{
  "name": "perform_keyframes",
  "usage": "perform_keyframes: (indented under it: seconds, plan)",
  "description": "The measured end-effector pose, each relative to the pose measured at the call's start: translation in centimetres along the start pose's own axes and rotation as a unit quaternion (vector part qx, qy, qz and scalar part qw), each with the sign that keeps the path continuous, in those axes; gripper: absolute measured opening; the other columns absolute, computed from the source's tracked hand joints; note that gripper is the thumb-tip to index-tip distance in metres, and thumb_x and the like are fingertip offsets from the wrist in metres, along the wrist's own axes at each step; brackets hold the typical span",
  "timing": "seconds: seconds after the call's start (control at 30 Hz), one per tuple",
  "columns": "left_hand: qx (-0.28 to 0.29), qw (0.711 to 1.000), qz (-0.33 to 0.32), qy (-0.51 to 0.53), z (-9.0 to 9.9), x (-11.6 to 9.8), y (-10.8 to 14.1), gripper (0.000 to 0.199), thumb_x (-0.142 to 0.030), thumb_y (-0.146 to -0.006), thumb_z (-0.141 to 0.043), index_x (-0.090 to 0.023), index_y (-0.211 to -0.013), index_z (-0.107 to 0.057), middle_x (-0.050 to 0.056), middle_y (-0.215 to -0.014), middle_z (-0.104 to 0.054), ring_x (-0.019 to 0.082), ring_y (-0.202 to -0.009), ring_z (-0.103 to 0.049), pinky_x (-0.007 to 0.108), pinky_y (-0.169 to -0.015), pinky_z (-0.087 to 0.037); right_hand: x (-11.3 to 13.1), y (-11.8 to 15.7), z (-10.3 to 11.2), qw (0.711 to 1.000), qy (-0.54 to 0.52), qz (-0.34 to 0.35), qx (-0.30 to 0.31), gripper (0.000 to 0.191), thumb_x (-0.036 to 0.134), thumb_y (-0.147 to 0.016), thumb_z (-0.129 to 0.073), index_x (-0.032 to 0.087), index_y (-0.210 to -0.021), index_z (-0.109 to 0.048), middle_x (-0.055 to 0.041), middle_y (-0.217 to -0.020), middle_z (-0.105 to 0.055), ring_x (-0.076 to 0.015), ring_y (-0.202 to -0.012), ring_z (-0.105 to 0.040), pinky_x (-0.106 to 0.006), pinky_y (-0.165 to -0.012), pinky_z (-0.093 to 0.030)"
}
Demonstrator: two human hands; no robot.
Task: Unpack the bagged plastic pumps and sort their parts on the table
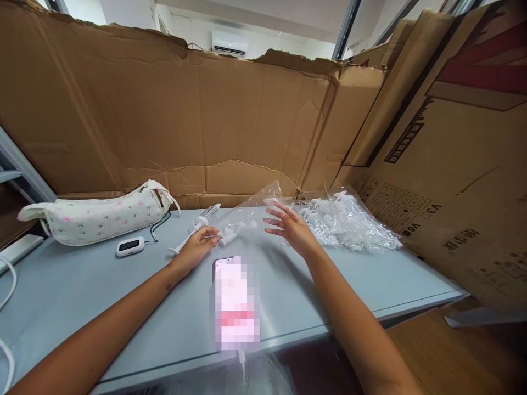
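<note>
A clear plastic bag (263, 198) with a few small white pieces (230, 233) in it lies mid-table. My left hand (201, 245) is at its left end, fingers drawn together on the bag's edge. My right hand (290, 227) is raised at the bag's other side, fingers spread and nothing in them. Just behind my left hand lies a white plastic tool (205, 217) with a ribbed, spring-like end and a thin stem. Right of my right hand, a larger clear bag (349, 222) is full of white plastic parts.
A phone (236, 302) with a blurred screen and a cable lies in front of me. At left are a white floral pouch (107, 214) and a small white device (130, 247) on a cord. Cardboard (247, 120) walls the table's back; a large printed carton (453, 181) stands right.
</note>
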State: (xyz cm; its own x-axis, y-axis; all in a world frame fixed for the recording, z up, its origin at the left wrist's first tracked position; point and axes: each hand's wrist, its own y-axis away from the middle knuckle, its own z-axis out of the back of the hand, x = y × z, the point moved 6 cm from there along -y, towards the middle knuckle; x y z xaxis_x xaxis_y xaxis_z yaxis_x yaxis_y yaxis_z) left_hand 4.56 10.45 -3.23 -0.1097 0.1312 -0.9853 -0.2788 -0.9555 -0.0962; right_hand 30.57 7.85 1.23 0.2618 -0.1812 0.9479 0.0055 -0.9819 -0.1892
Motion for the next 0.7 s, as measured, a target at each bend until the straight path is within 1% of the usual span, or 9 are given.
perform_keyframes:
  seconds: [0.13, 0.23, 0.33, 0.43, 0.57, 0.7]
  plan:
    - [0.009, 0.998, -0.021, -0.052, 0.0, -0.2, 0.1, 0.039, -0.043, -0.069, -0.065, -0.017, -0.098, -0.056, 0.009, -0.112, -0.062, 0.025, -0.109, -0.058, 0.043, -0.097, -0.043, 0.1, 0.1, 0.0, 1.000, -0.007, 0.002, 0.000, 0.041, 0.044, -0.078, -0.065, 0.033, -0.117, -0.058, -0.0048, -0.123, -0.060, -0.0236, -0.102, -0.062, -0.042, -0.079, -0.056]
    - [0.013, 0.997, -0.032, -0.074, 0.0, -0.1, 0.3, 0.039, -0.043, -0.069, -0.064, -0.017, -0.098, -0.056, 0.010, -0.112, -0.062, 0.025, -0.107, -0.058, 0.044, -0.096, -0.043, 0.3, 0.2, -0.2, 1.000, -0.005, 0.009, -0.003, 0.042, 0.042, -0.077, -0.067, 0.033, -0.117, -0.058, -0.0047, -0.121, -0.061, -0.0238, -0.102, -0.062, -0.041, -0.078, -0.056]
    - [0.010, 0.996, -0.034, -0.082, 0.1, 0.0, 0.3, 0.038, -0.042, -0.070, -0.062, -0.017, -0.099, -0.055, 0.010, -0.112, -0.060, 0.024, -0.105, -0.059, 0.043, -0.096, -0.044, 0.6, 0.3, -0.4, 1.000, -0.002, 0.017, -0.010, 0.044, 0.038, -0.072, -0.072, 0.031, -0.114, -0.059, -0.0046, -0.117, -0.063, -0.0228, -0.100, -0.063, -0.041, -0.081, -0.055]
    - [0.002, 0.995, -0.048, -0.088, 0.2, 0.0, 0.5, 0.036, -0.041, -0.071, -0.061, -0.017, -0.097, -0.055, 0.010, -0.109, -0.061, 0.023, -0.101, -0.059, 0.043, -0.095, -0.045, 0.8, 0.2, -0.4, 0.999, -0.005, 0.030, -0.018, 0.044, 0.036, -0.069, -0.075, 0.029, -0.111, -0.061, -0.0053, -0.114, -0.065, -0.0221, -0.098, -0.064, -0.041, -0.086, -0.052]
    - [-0.006, 0.990, -0.075, -0.117, 0.3, -0.5, 0.8, 0.033, -0.040, -0.073, -0.059, -0.017, -0.096, -0.056, 0.009, -0.103, -0.062, 0.022, -0.097, -0.059, 0.041, -0.092, -0.046, 1.0, 0.2, -0.3, 0.999, -0.004, 0.045, -0.028, 0.040, 0.039, -0.068, -0.075, 0.026, -0.104, -0.065, -0.0059, -0.113, -0.065, -0.0219, -0.095, -0.065, -0.041, -0.085, -0.052]
    - [-0.007, 0.983, -0.083, -0.166, 0.4, -1.0, 1.1, 0.033, -0.041, -0.075, -0.056, -0.017, -0.097, -0.057, 0.008, -0.102, -0.062, 0.022, -0.095, -0.059, 0.041, -0.090, -0.046, 1.2, 0.3, 0.0, 0.998, 0.010, 0.049, -0.028, 0.040, 0.040, -0.069, -0.074, 0.026, -0.105, -0.065, -0.0061, -0.115, -0.064, -0.0220, -0.096, -0.064, -0.041, -0.084, -0.052]
